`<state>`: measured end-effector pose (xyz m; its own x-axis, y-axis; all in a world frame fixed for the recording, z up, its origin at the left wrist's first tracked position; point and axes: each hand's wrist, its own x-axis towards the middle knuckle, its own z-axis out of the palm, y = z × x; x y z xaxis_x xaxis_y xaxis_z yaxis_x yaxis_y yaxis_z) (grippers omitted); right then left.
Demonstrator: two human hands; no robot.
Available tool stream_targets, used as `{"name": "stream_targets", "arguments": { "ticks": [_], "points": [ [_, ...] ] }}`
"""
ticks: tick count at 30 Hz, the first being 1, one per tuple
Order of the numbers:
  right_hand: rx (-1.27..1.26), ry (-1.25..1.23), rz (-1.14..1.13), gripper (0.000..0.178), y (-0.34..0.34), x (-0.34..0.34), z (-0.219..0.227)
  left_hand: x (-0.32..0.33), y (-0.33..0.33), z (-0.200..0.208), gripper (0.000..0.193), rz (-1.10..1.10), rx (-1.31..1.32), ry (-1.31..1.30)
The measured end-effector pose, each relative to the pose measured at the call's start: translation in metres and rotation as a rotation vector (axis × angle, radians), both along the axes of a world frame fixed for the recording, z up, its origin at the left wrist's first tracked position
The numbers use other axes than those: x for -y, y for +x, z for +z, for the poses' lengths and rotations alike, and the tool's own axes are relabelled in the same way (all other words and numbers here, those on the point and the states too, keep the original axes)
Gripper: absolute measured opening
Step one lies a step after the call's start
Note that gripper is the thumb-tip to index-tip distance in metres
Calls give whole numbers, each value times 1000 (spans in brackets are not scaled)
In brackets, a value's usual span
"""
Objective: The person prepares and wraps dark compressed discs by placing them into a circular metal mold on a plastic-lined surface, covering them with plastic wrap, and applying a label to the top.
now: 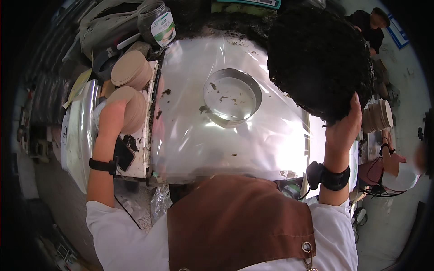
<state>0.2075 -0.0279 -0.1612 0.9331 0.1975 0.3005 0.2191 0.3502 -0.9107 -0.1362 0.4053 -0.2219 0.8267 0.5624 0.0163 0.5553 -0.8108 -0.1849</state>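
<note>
A large, dark, rough-edged round mass (318, 63) looms at the upper right. My right hand (346, 124) grips its lower edge, thumb along the near side and the other fingers hidden behind it. What the mass is made of is too dark to tell. At the left, my left hand (113, 115) touches the nearer stack of tan round discs (133, 110); its fingers blend into the discs and cannot be made out. A shallow metal ring (233, 118) rests on the clear plastic sheet (194, 149) between my hands, with dark flakes inside it.
Behind the near stack stands another disc stack (131, 67). A clear jar (156, 25) is at the back left, a teal-edged device (246, 5) at the back. A black phone-like object (123, 153) lies by my left wrist. More discs (379, 116) and a person (368, 27) are at the right.
</note>
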Motion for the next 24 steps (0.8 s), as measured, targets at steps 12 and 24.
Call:
{"name": "stream_targets", "arguments": {
  "ticks": [12,24],
  "points": [
    [200,-262,-296,42,-11,22,13,184,208,-68,36,-566,864,-421],
    [372,-279,131,31,-17,-41,-36,156,166,-58,65,-332,690,-749]
  ]
}}
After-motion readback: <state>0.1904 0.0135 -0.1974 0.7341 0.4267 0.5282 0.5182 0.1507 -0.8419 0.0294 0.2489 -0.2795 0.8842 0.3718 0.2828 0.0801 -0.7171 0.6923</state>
